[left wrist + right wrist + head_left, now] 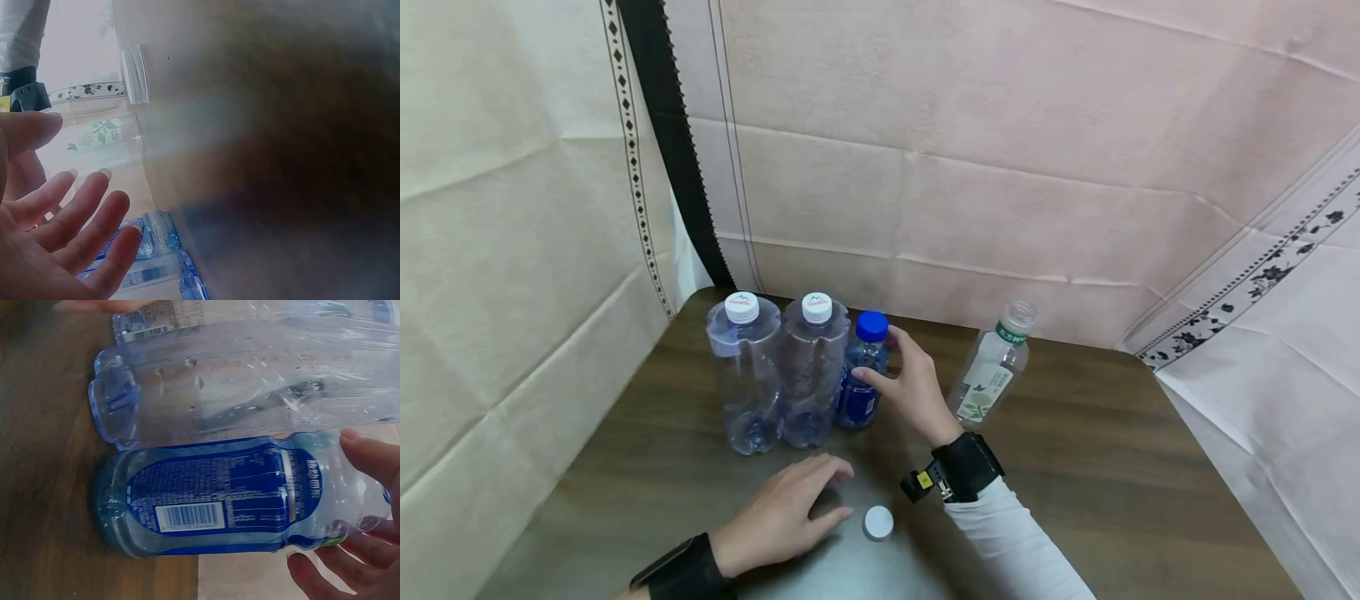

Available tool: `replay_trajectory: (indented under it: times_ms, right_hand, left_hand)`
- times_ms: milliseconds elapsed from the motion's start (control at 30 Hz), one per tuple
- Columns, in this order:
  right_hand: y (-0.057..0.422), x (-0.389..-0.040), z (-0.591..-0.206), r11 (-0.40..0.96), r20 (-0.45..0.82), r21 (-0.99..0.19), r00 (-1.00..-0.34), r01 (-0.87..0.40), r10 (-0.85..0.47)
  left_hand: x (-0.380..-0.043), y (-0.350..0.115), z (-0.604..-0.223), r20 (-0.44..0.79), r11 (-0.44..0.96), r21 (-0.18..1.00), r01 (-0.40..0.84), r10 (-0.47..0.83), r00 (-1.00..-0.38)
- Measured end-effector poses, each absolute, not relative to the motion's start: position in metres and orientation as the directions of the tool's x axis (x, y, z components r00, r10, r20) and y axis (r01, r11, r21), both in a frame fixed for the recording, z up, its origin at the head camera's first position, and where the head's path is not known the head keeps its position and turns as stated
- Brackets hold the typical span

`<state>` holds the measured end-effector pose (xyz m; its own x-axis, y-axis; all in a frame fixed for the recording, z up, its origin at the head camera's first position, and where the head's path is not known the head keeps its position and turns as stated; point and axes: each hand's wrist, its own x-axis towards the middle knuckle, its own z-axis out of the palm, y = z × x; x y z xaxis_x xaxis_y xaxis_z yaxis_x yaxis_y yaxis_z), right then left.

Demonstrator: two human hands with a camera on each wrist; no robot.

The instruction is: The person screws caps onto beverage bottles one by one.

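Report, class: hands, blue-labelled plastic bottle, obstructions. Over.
Right hand at bottle, grip unclear. Left hand empty, near round white cap. Bottle upright; two white-capped clear plastic bottles crowd its left.

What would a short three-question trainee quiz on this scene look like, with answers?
1. Which hand is at the blue-capped bottle: (a) the left or (b) the right?
2. True or false: the bottle with the green neck ring has a cap on.
3. What small thing lies on the table near the left hand?

Key: 1. b, the right hand. 2. False; its mouth is uncapped. 3. A loose white cap.
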<state>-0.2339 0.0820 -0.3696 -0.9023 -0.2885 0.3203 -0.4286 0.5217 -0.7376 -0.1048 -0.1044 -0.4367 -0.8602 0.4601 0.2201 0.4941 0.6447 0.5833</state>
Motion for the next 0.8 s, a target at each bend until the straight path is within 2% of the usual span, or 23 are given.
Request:
replay_trajectory:
  times_ms: [300,433,533,667,733,800]
  right_hand:
    - [0.093,-0.225,-0.376,0.515,0.308,-0.761,-0.918,-0.395,-0.250]
    - [0.105,-0.216,-0.371,0.511,0.382,-0.746,-0.903,-0.427,-0.196]
    - [0.121,-0.211,-0.364,0.499,0.532,-0.693,-0.836,-0.520,-0.132]
    - [0.146,-0.208,-0.354,0.484,0.756,-0.592,-0.652,-0.645,0.057]
    - [0.160,-0.209,-0.350,0.498,0.800,-0.576,-0.573,-0.648,0.179]
    - [0.174,-0.213,-0.348,0.524,0.790,-0.600,-0.551,-0.604,0.269]
  left_hand:
    - [-0.105,-0.098,-0.438,0.233,0.648,0.572,0.503,0.459,-0.857]
    - [-0.106,-0.096,-0.438,0.230,0.642,0.579,0.503,0.463,-0.856]
    - [-0.106,-0.095,-0.437,0.216,0.644,0.585,0.493,0.462,-0.860]
    - [-0.108,-0.094,-0.434,0.192,0.653,0.589,0.476,0.459,-0.868]
    - [-0.109,-0.093,-0.433,0.185,0.655,0.591,0.471,0.458,-0.869]
    - [-0.110,-0.092,-0.432,0.173,0.652,0.599,0.464,0.460,-0.871]
